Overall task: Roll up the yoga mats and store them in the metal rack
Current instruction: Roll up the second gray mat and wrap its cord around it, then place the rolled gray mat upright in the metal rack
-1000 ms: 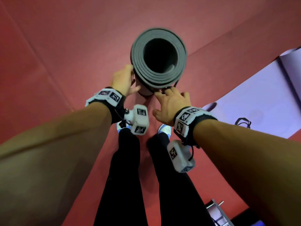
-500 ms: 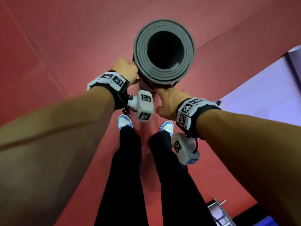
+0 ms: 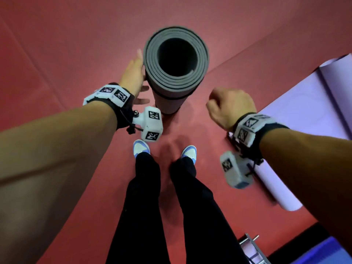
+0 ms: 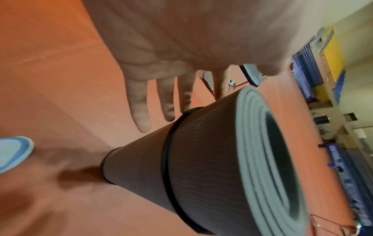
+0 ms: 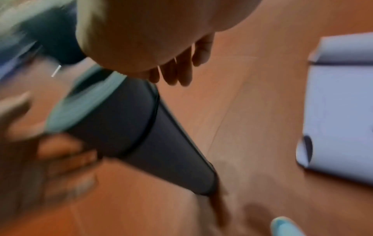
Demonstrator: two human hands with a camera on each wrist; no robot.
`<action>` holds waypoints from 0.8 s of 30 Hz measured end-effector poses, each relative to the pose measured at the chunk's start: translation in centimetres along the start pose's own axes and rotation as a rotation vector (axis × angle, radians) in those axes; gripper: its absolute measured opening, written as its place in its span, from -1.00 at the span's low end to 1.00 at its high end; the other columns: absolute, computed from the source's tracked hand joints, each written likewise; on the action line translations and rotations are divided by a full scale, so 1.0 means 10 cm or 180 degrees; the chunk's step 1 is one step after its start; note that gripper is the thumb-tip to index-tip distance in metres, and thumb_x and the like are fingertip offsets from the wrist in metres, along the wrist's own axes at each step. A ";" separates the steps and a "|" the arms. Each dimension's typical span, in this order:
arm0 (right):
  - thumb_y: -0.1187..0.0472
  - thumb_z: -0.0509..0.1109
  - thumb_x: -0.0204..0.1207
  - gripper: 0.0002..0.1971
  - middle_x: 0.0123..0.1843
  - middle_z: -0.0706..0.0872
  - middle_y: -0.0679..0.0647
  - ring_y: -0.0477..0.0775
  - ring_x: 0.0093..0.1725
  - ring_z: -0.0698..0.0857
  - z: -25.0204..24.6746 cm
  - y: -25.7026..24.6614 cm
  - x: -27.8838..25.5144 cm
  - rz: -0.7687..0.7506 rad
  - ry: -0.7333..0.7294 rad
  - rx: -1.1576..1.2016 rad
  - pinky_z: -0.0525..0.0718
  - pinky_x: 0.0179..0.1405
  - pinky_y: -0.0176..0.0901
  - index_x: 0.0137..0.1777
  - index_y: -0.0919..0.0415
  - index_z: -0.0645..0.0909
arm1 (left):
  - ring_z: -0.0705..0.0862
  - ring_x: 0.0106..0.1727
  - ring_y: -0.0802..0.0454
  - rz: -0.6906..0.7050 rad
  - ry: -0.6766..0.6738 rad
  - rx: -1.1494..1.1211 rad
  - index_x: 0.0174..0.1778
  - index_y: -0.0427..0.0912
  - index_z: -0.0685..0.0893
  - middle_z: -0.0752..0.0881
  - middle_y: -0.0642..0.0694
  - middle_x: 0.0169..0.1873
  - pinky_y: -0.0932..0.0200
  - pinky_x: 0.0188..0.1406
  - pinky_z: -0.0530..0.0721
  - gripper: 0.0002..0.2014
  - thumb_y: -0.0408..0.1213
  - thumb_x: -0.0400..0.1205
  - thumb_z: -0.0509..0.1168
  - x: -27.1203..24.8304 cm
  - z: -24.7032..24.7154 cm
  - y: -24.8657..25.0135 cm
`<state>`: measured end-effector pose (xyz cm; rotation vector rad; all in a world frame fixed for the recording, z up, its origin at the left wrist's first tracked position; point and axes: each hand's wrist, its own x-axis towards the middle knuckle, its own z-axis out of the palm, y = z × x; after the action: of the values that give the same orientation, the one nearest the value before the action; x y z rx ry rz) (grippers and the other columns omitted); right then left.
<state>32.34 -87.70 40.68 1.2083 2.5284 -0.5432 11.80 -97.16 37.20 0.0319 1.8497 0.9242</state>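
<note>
Rolled grey mat, strapped, stands on end on the red floor, beyond the feet. Left hand lies straight-fingered at its left side. Right hand hangs loosely curled, empty, apart to the right. Best grasped mid-roll with both hands, so it reaches the metal rack without unwinding.

The rolled mat stands upright on the floor. The left hand is just beside its left side, the right hand apart on its right, the flat mat farther right.

Grey mat matt foam, finely ribbed; red floor matt; rack shiny metal.
</note>
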 end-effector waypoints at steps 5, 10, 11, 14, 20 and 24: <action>-0.39 0.26 0.48 -0.26 0.32 0.61 0.18 0.33 0.28 0.62 -0.21 -0.23 0.35 0.1545 0.0293 0.2597 0.66 0.22 0.22 0.56 0.01 0.32 | 0.64 0.09 -0.02 0.0525 0.0288 0.0821 0.28 -0.14 0.57 0.65 -0.01 0.05 -0.19 0.14 0.75 -0.33 0.36 0.51 0.32 -0.08 0.09 0.26; -0.49 0.29 0.39 -0.03 0.63 0.30 0.23 0.34 0.55 0.41 -0.29 -0.17 0.38 0.1613 0.0094 0.2216 0.38 0.51 0.18 0.70 -0.05 0.08 | 0.81 0.04 -0.16 0.0351 -0.0268 0.1271 0.24 -0.11 0.50 0.82 -0.18 -0.02 -0.20 0.15 0.71 -0.44 0.33 0.66 0.06 -0.21 0.37 0.24; -0.57 0.22 0.34 -0.03 0.60 0.34 0.26 0.37 0.50 0.45 -0.31 -0.07 0.35 0.1738 -0.0016 0.2099 0.41 0.49 0.21 0.67 -0.08 0.15 | 0.78 0.13 -0.20 0.0339 -0.0342 0.1311 0.32 -0.09 0.49 0.80 -0.22 0.04 -0.23 0.22 0.67 -0.44 0.30 0.70 -0.02 -0.22 0.46 0.21; -0.70 -0.06 0.26 -0.05 0.46 0.56 0.27 0.37 0.24 0.65 -0.28 0.19 0.28 0.2013 -0.0750 0.2134 0.58 0.23 0.14 0.41 -0.02 0.44 | 0.78 0.11 -0.15 -0.0056 -0.0616 0.0918 0.28 -0.23 0.64 0.78 -0.28 0.15 -0.08 0.23 0.64 -0.43 0.16 0.78 -0.06 -0.19 0.62 0.02; -0.48 0.15 0.50 -0.30 -0.03 0.64 0.30 0.18 -0.34 0.59 0.26 0.37 -0.13 0.2263 -0.2392 0.2615 0.58 -0.41 -0.08 0.12 0.21 0.54 | 0.80 0.02 -0.16 -0.1225 -0.1454 0.0728 0.16 -0.16 0.73 0.83 -0.21 0.00 -0.10 0.23 0.71 -0.43 0.29 0.57 0.28 -0.11 0.70 -0.54; -0.06 0.04 0.77 -0.54 0.30 0.67 0.21 0.07 -0.01 0.66 0.74 0.30 -0.22 0.1956 -0.2266 0.3408 0.64 -0.30 -0.47 0.38 0.27 0.55 | 0.80 -0.07 -0.14 -0.1310 -0.1234 0.1252 0.43 -0.17 0.50 0.73 -0.21 0.20 0.03 -0.27 0.80 0.05 0.51 0.18 0.44 -0.05 0.83 -0.86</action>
<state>36.77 -90.78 34.36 1.5665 1.1103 -1.8311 21.85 -98.66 30.82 0.0646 1.5646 0.2394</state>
